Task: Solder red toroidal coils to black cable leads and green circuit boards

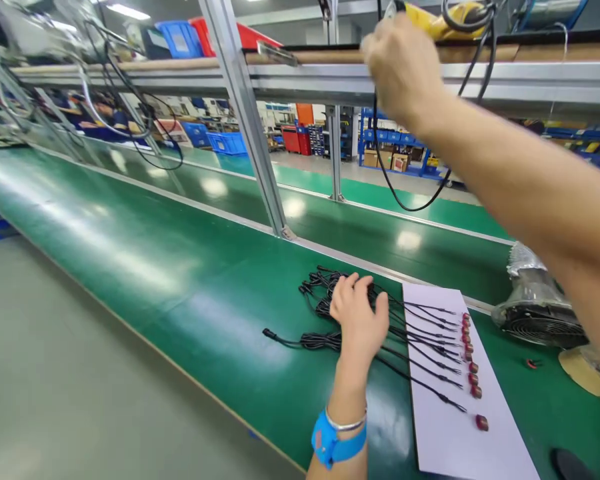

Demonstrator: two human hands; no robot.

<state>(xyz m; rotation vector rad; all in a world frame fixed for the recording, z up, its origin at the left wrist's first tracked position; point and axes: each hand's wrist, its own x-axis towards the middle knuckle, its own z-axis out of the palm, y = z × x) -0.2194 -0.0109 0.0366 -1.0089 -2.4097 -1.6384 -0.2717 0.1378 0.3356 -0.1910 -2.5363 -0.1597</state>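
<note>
My left hand (pixel 360 317), with a blue wrist strap (pixel 337 440), is over the coiled black cables (pixel 321 341) on the green bench. Its fingers and thumb are apart; whether they touch the cables is unclear. Stripped cable ends lie across a white board (pixel 450 440), pointing at a row of small dark-red pieces (pixel 481 422). Raised to the overhead shelf, my right hand (pixel 404 67) has its fingers curled closed beside a yellow power tool (pixel 430 21). What those fingers hold is hidden and blurred. A black cord (pixel 413 208) hangs in a loop below this hand.
A metal post (pixel 250 127) rises from the bench behind the cables. A black fan-like device (pixel 540 320) stands at the right, near a small red-handled tool (pixel 533 364). Red and blue bins (pixel 179 40) sit on the shelf. The bench's front edge (pixel 200 387) runs diagonally.
</note>
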